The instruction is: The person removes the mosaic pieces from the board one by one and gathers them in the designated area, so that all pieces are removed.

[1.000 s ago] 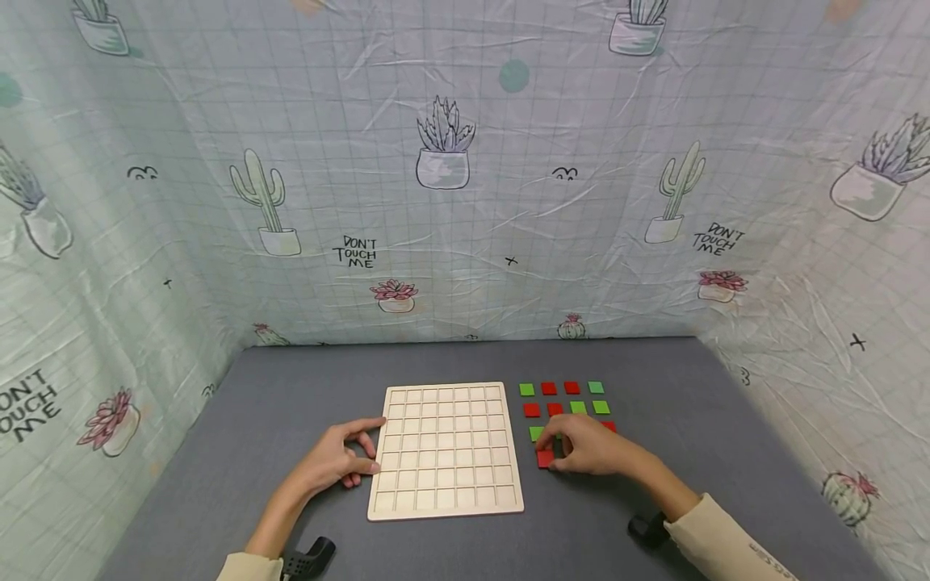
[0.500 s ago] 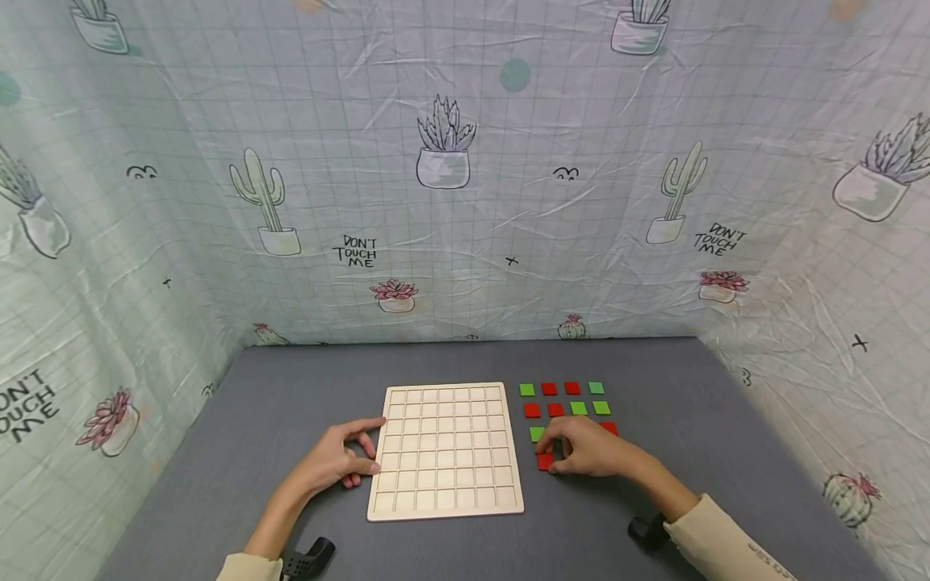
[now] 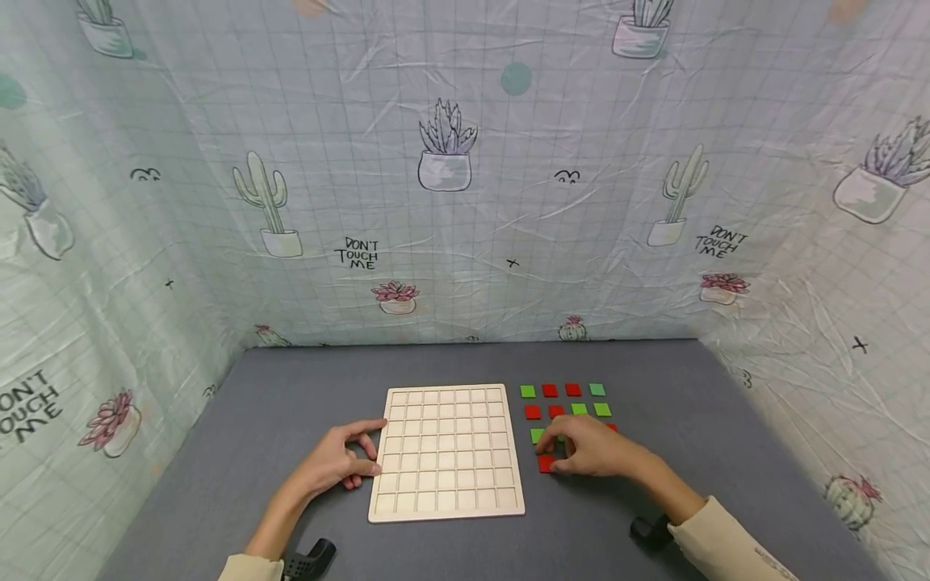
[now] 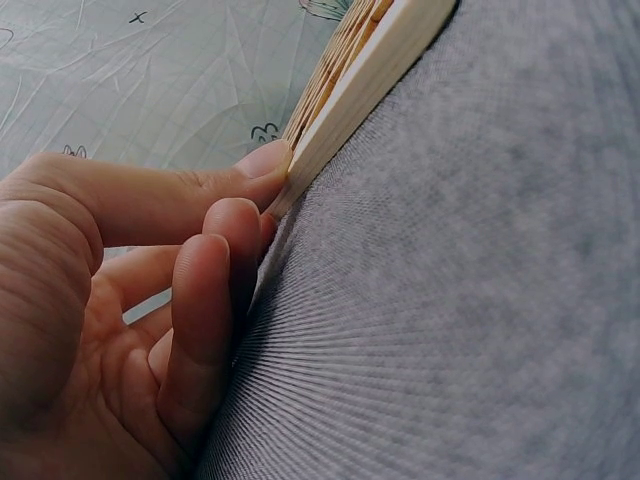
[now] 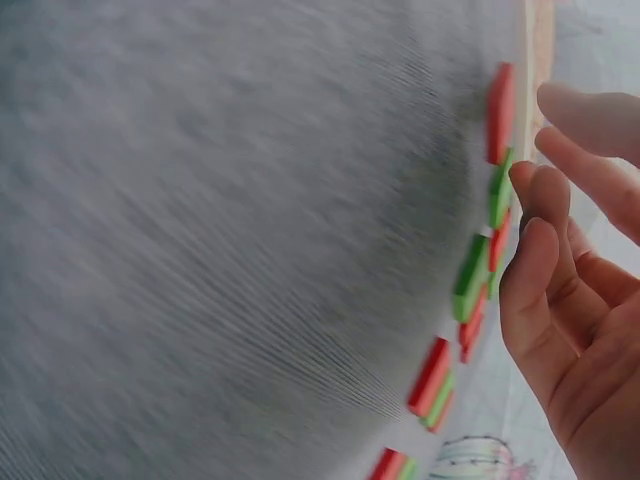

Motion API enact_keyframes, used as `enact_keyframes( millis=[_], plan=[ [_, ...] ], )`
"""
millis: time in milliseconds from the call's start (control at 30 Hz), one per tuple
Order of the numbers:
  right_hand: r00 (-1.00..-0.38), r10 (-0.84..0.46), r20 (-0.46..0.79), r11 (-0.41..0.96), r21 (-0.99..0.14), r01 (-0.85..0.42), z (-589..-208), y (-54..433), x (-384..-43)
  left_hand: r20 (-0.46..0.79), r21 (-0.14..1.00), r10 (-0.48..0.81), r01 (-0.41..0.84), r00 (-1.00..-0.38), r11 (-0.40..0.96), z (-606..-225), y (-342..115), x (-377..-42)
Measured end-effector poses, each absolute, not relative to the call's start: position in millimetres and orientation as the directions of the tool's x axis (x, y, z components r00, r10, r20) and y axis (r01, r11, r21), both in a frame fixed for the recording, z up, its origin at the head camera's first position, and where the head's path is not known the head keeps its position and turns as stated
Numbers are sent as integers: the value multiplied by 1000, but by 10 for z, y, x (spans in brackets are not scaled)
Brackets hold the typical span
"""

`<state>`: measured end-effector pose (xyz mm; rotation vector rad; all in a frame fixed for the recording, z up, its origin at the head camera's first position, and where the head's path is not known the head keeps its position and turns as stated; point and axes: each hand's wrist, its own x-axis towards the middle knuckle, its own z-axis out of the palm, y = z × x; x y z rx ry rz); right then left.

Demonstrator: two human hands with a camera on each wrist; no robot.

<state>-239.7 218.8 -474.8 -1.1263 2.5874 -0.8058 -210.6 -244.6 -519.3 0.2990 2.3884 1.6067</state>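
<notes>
A square wooden grid board lies flat on the grey table. My left hand is at its left side, thumb and index finger touching the edge well apart from each other; the left wrist view shows the thumb tip against the board's rim. To the right of the board, red and green square tiles lie in rows. My right hand is over the nearest rows, with thumb and index finger spread about a red tile. In the right wrist view the fingers stay apart from that red tile. Some tiles are hidden beneath this hand.
Uncovered tiles stand farther back, among them a green tile, a red tile and a bluish-green tile. A cloth printed with cactus drawings hangs around the back and sides of the table.
The head view has shifted very slightly. Both hands, the board and the tiles keep their places.
</notes>
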Motion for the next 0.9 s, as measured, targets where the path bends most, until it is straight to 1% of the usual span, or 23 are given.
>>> enact_keyframes(
  millis=[100,200,433,533,700,800,900],
  plan=[
    [-688,-723,53,560,-538,-630,-4706,2220,-2419,-86,926,301,35,-950,375,-5206,-2440,-2110],
    [-700,-713,54,565,-546,-618,-4676,2255,-2446,-93,924,293,27,-952,381,-5212,-2435,-2114],
    [-730,-668,142,551,-565,-614,-4623,2343,-2492,-92,923,298,31,-950,382,-5214,-2432,-2115],
    [-751,-647,128,569,-575,-588,-4586,2355,-2514,-94,923,298,29,-950,383,-5218,-2437,-2116],
    [-766,-635,104,586,-581,-565,-4542,2369,-2540,-90,920,310,40,-947,389,-5210,-2438,-2124],
    [-769,-631,105,604,-556,-571,-4526,2361,-2539,-92,914,323,49,-942,402,-5202,-2454,-2127],
    [-775,-619,124,632,-508,-586,-4486,2345,-2533,-96,907,331,54,-939,417,-5187,-2470,-2127]
  ],
)
